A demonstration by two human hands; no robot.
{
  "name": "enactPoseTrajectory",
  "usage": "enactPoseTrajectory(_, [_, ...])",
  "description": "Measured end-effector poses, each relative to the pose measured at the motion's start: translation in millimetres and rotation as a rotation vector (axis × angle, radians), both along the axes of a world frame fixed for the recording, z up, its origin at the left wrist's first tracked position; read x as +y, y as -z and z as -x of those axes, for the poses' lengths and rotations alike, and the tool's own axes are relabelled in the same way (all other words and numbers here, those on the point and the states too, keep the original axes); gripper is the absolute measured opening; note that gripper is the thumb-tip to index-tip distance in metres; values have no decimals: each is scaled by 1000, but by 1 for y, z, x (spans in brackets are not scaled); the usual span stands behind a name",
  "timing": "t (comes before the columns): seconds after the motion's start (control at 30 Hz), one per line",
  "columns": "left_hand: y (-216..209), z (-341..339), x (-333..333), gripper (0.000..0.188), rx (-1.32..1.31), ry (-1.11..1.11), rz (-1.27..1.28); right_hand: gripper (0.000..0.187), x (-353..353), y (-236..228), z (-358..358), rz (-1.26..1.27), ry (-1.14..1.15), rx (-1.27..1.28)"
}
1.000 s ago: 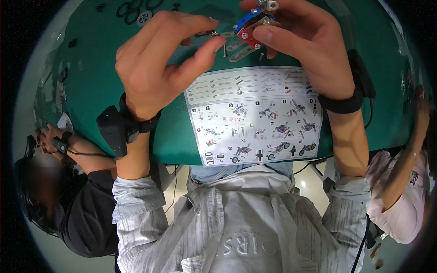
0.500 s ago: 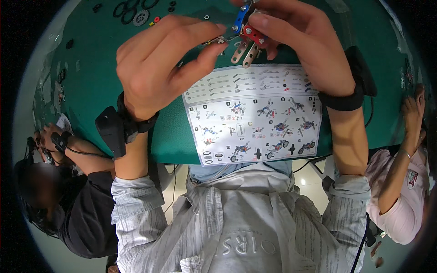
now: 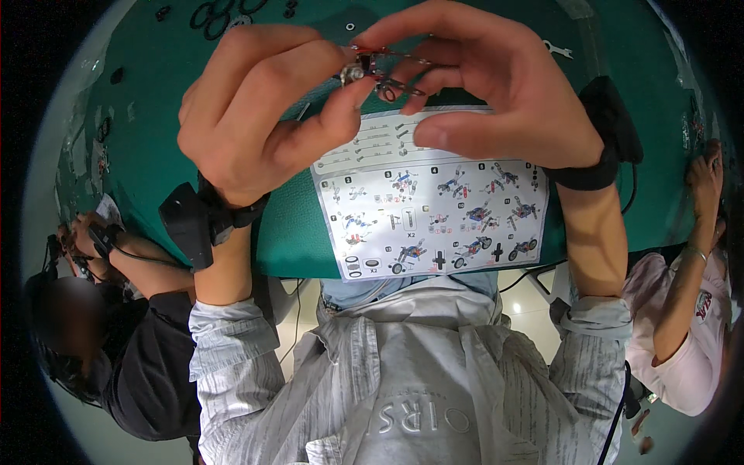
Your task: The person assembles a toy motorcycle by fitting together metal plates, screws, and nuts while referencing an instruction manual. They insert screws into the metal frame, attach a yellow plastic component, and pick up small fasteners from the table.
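Between the thumb and fingers of my left hand [image 3: 260,108] is a small metal model assembly [image 3: 370,65], with red plates, perforated metal strips and screws. It is held above the far edge of a printed instruction sheet [image 3: 434,194]. My right hand [image 3: 515,105] curves around the assembly's right side, fingers apart. Its index fingertip reaches the red plate near the left fingertips, while its thumb stands away from the assembly. The other right fingers are close behind the strips; whether they touch is unclear. Part of the assembly is hidden by my fingers.
On the green table [image 3: 147,167] lie black rubber tyres [image 3: 208,17], a small washer [image 3: 350,26] and, past my right hand, a silver wrench [image 3: 558,51]. Another person's hands [image 3: 84,232] are at the left edge, and a third person's hand [image 3: 704,182] at the right.
The assembly has turned and shifted left, so its strips now point right instead of toward me. My right hand has loosened, its thumb moving off the assembly, and the wrench has come into sight.
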State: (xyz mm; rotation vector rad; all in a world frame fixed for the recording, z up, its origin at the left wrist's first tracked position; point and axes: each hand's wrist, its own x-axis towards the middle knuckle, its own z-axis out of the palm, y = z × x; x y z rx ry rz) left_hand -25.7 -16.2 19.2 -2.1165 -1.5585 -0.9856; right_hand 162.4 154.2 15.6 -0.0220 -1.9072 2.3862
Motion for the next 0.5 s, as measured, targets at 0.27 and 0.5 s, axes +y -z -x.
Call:
enactPoseTrajectory(0.27, [5, -7, 3, 31, -95, 70, 63, 41, -5, 22, 0, -308, 104, 32])
enactPoseTrajectory(0.5, [2, -8, 9, 19, -149, 23, 114, 38, 3, 20, 1, -155, 158, -56])
